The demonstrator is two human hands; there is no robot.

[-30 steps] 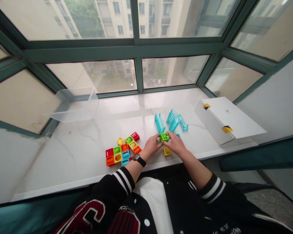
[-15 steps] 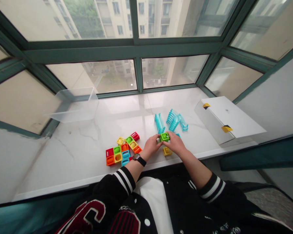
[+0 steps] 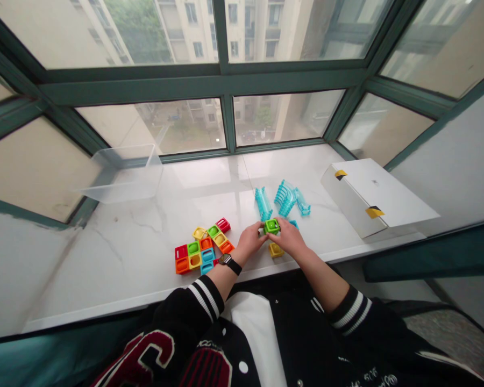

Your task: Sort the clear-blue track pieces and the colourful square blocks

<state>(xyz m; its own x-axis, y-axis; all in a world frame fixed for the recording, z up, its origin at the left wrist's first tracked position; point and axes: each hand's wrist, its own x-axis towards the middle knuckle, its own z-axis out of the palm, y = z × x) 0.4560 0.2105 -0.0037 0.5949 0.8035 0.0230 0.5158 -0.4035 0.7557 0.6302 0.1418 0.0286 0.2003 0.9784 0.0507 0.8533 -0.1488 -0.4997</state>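
Note:
A small green square block [image 3: 272,226] is held between both hands over the white marble sill [image 3: 145,252]. My left hand [image 3: 250,241], with a black watch on its wrist, pinches the block's left side. My right hand [image 3: 289,236] grips its right side. Just below the hands a yellow block [image 3: 275,250] lies on the sill. To the left sits a flat cluster of red, orange, green, yellow and blue blocks [image 3: 204,247].
Light blue ribbed track pieces [image 3: 284,198] lie just beyond the hands. A white cardboard box [image 3: 373,198] stands at the right. A clear plastic tub [image 3: 123,172] sits at the back left against the window frame.

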